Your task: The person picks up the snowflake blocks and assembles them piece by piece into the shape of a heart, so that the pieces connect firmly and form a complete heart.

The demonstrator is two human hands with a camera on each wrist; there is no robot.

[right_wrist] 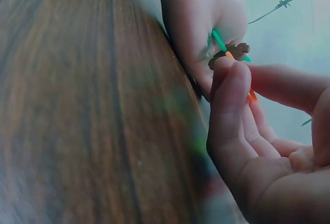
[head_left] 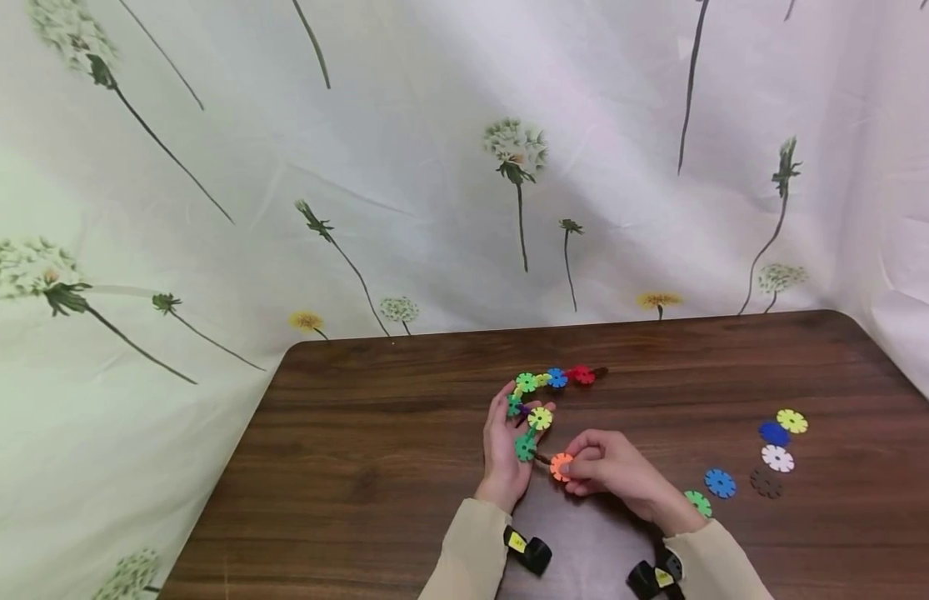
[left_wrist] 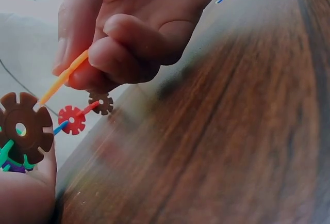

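My left hand [head_left: 503, 458] holds a winding chain of notched plastic discs [head_left: 540, 418], which lies across its palm and fingers. Green, yellow, purple and blue discs make up the chain, and its far end, with a red disc [head_left: 582, 375] and a brown one, stretches past the fingertips. At the near end a brown disc [left_wrist: 26, 127] sticks out, joined to a green disc [head_left: 526, 448]. Between thumb and fingers, my right hand [head_left: 614, 471] pinches an orange disc [head_left: 561, 467]. Its edge meets the brown disc's rim; whether it is slotted in, I cannot tell.
Loose discs lie on the brown table [head_left: 344, 467] to the right: yellow [head_left: 791, 421], dark blue [head_left: 775, 433], white [head_left: 777, 458], dark brown [head_left: 766, 483], lighter blue [head_left: 720, 483], and green [head_left: 698, 503] beside the right wrist. A flower-printed cloth [head_left: 434, 167] hangs behind.
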